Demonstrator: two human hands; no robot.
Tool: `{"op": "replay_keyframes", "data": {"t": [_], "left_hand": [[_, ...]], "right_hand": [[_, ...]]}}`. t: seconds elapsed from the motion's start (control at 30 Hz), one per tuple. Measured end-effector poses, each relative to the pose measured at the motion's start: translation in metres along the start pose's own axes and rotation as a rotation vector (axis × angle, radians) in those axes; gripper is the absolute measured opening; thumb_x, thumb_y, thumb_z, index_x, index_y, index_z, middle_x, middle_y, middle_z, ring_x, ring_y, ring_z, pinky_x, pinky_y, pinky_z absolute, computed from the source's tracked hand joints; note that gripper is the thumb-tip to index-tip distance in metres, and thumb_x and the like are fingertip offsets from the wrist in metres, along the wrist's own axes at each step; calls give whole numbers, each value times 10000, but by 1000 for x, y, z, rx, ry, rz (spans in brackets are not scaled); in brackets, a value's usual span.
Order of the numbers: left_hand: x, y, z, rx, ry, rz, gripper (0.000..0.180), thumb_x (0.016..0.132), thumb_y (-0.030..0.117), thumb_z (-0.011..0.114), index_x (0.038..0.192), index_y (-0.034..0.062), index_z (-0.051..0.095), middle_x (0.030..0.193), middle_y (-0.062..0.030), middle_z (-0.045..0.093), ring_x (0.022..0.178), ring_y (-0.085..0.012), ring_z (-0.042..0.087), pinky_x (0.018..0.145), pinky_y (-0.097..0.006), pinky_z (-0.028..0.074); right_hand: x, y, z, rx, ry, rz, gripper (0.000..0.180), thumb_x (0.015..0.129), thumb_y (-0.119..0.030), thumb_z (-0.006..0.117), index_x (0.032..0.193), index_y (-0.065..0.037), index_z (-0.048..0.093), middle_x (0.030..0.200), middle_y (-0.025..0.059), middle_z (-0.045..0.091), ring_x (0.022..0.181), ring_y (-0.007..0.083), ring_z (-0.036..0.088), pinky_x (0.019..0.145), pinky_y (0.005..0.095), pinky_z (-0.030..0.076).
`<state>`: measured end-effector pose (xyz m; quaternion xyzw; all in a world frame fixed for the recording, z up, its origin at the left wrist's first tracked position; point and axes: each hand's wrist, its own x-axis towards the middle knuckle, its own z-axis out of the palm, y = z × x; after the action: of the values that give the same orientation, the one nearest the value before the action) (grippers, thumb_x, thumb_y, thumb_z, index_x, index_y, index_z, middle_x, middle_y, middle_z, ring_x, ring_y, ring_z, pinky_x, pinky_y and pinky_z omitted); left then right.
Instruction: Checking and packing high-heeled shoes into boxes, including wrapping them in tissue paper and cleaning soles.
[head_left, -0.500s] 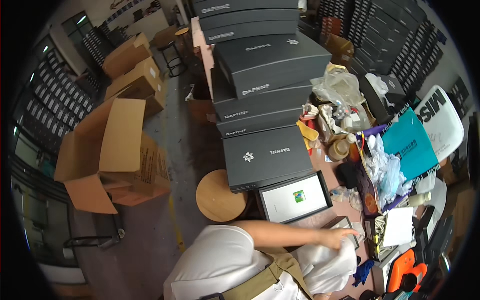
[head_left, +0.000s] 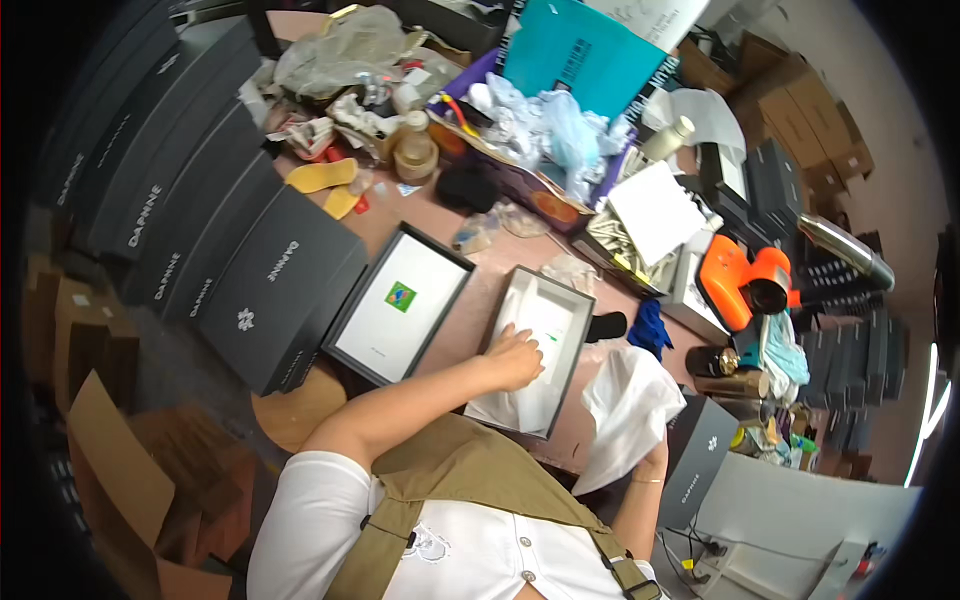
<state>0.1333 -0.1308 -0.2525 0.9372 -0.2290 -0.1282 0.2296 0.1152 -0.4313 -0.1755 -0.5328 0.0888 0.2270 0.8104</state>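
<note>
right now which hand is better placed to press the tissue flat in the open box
Left, probably. The left hand already rests palm-down on the white tissue inside the open box. The right hand is off beside the box, busy holding up a white cloth bag.

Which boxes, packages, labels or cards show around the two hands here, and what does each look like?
Open box: table centre, dark rim, white paper lining, left hand pressing inside.
Box lid: left of it, dark frame, white panel, small green square label.
White wrapping sheet: held by right hand.
Closed dark boxes: stacked far left, pale lettering.
Teal card: top, upright.
</note>
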Motion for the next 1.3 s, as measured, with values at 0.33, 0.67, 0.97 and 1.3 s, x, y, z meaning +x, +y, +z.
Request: {"op": "replay_keyframes", "data": {"t": [0.33,0.67,0.97,1.3], "left_hand": [[15,-79,119,214,79,-179,393,876,296,484,1173,82,626,1243,-147,566,1261,-301,425,1113,-535,144],[-133,-80,14,-100,657,-575,246,810,205,633,965,18,597,1050,-179,575,1026,-362,537,909,-478,411],[-200,-29,-96,-757,393,-289,292,906,169,586,692,-15,510,631,-69,500,567,-170,468,525,-302,392],[-113,-44,41,-911,409,-617,653,954,422,483,1366,-63,339,1412,-238,357,1280,-331,392,1023,-387,346]], "right_hand": [[141,87,95,-829,131,-269,461,936,-179,520,1334,32,423,1320,151,494,1161,221,518,951,325,435],[93,97,98,-1415,81,-654,498,870,-231,582,1269,38,457,1326,313,433,1161,453,464,1000,411,376],[14,151,69,-1325,97,-296,647,907,-307,559,1396,26,297,1299,272,489,1208,409,472,1010,419,377],[45,124,80,-853,232,-166,500,878,-384,604,1165,24,579,963,220,644,917,284,617,797,384,481]]}}
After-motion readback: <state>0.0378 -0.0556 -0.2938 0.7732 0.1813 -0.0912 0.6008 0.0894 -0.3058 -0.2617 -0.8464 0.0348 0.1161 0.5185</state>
